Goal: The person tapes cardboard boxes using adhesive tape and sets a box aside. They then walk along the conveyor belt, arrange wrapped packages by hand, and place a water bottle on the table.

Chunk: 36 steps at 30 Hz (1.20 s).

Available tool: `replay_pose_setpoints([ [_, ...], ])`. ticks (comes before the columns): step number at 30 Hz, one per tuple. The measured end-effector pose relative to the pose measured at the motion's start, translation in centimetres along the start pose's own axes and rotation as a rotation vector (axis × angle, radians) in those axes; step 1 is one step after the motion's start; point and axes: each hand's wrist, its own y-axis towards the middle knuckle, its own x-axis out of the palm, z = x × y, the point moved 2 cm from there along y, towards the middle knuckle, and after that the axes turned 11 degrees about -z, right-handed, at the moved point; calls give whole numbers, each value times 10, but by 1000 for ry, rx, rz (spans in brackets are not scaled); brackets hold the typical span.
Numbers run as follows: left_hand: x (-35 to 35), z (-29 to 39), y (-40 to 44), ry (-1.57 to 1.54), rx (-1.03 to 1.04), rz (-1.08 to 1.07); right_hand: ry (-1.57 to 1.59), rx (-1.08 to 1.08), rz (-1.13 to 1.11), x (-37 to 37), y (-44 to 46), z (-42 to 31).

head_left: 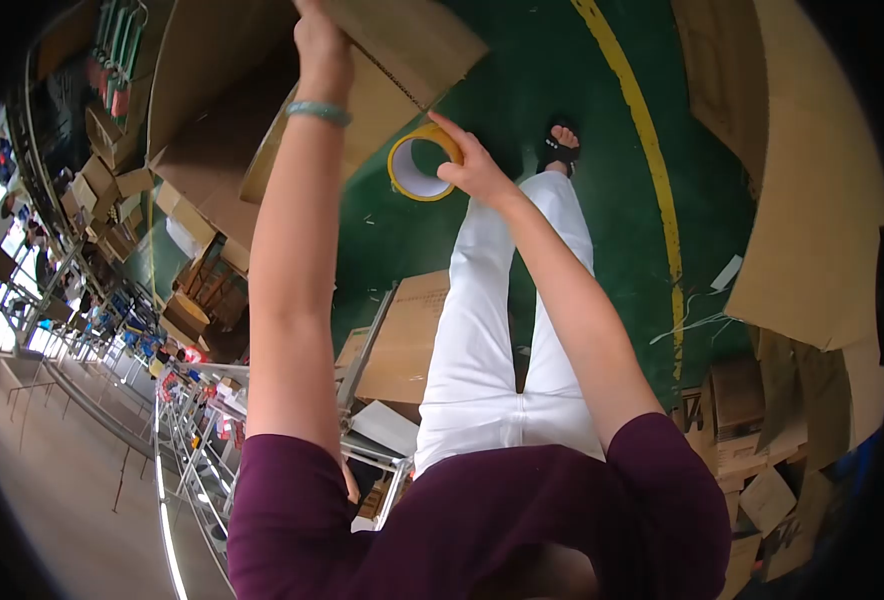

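A large open cardboard box (pixel 217 145) fills the upper left, with a flap (pixel 417 45) reaching toward the middle. My left hand (pixel 322 45) is at the top edge, against the cardboard; its fingers are cut off by the frame edge. A green bracelet circles that wrist. My right hand (pixel 477 172) is beside a yellow roll of tape (pixel 402 180), its index finger stretched toward the flap's corner and its other fingers around the roll's right side. The roll's hollow core faces me, below the flap.
Green floor (pixel 622 230) with a yellow line (pixel 657 170) lies ahead. Large cardboard sheets (pixel 812 200) stand at the right, above stacked cardboard (pixel 742 400). A closed carton (pixel 402 340) is left of my legs. Shelving and more boxes (pixel 102 190) are at the far left.
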Motion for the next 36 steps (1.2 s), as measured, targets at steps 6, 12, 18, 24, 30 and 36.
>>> replay_pose_setpoints([
  [6,-137,-33,-14,880,-277,-292,-109,43,27,-7,24,-3],
  [12,-78,5,-115,1321,91,-724,-512,185,-150,-41,9,-45],
  [18,-39,-15,-143,1611,255,-922,-607,297,-220,-39,-8,-52],
  [24,-15,-34,-132,931,312,-708,-485,79,-40,-34,8,-29],
  [30,0,-39,-137,967,184,-747,-583,150,-4,-47,8,-35],
  [36,46,-13,-72,1142,53,-371,-423,-288,527,-66,41,-39],
])
